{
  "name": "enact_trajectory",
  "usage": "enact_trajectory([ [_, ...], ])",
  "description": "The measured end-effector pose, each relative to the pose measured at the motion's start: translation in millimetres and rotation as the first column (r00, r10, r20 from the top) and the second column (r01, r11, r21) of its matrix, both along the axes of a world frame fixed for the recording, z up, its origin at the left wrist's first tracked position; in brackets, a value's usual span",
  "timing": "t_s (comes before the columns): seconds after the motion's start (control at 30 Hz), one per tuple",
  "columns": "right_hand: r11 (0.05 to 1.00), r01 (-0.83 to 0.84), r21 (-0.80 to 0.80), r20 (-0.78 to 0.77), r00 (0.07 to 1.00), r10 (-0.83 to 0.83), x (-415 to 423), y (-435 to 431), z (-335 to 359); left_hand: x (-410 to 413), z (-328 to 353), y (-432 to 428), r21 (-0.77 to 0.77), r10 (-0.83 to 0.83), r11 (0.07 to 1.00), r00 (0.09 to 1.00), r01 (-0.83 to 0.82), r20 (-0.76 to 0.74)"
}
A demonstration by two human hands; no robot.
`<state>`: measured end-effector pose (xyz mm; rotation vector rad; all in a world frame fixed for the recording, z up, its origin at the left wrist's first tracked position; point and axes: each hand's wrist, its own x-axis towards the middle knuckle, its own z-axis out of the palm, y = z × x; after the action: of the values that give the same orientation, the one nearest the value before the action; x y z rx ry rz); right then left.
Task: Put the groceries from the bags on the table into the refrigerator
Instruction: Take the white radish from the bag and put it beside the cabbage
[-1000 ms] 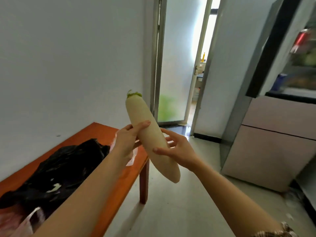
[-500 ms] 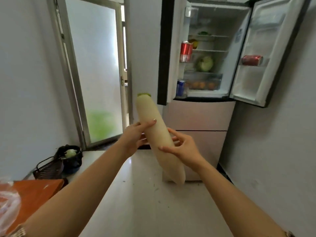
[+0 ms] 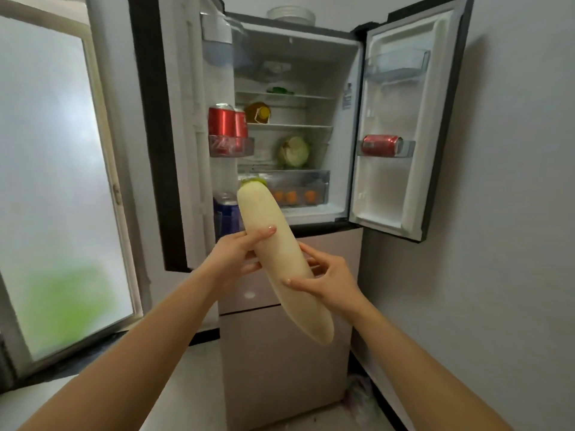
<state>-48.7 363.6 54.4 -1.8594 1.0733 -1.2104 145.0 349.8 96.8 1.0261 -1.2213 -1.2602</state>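
Observation:
A long white radish (image 3: 281,253) with a green cut top is held tilted in front of me, top end up and away. My left hand (image 3: 236,256) grips its upper middle from the left. My right hand (image 3: 326,281) grips it lower down from the right. Straight ahead stands the refrigerator (image 3: 280,368) with both upper doors swung open. Inside, a cabbage (image 3: 294,151) sits on a shelf and orange fruits (image 3: 292,196) lie in the clear drawer below. The table and bags are out of view.
Red cans (image 3: 227,121) fill the left door's rack, and one red can (image 3: 381,145) lies in the right door's rack. A blue can (image 3: 227,217) stands low in the left door. A frosted glass door (image 3: 59,188) is at left, a bare wall at right.
The view has swung from the table and bags round to the open refrigerator, which is now closer and centred. Both hands keep the same hold on the radish.

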Motion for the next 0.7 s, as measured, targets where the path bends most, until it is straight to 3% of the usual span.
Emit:
enact_trajectory([
  [0.37, 0.991, -0.023, -0.133, -0.050, 0.999, 0.017, -80, -237, 31, -85, 32, -229, -0.142, 0.117, 0.983, 0.993, -0.115, 0.005],
  [0.53, 0.967, -0.126, -0.220, -0.112, 0.988, 0.103, -106, -342, 66, -107, 61, -316, -0.204, 0.170, 0.963, 0.985, -0.173, -0.037],
  [0.7, 0.950, -0.105, -0.294, -0.132, 0.989, 0.069, -99, -443, 93, -121, 96, -376, -0.346, 0.308, 0.879, 0.944, -0.329, -0.116],
])
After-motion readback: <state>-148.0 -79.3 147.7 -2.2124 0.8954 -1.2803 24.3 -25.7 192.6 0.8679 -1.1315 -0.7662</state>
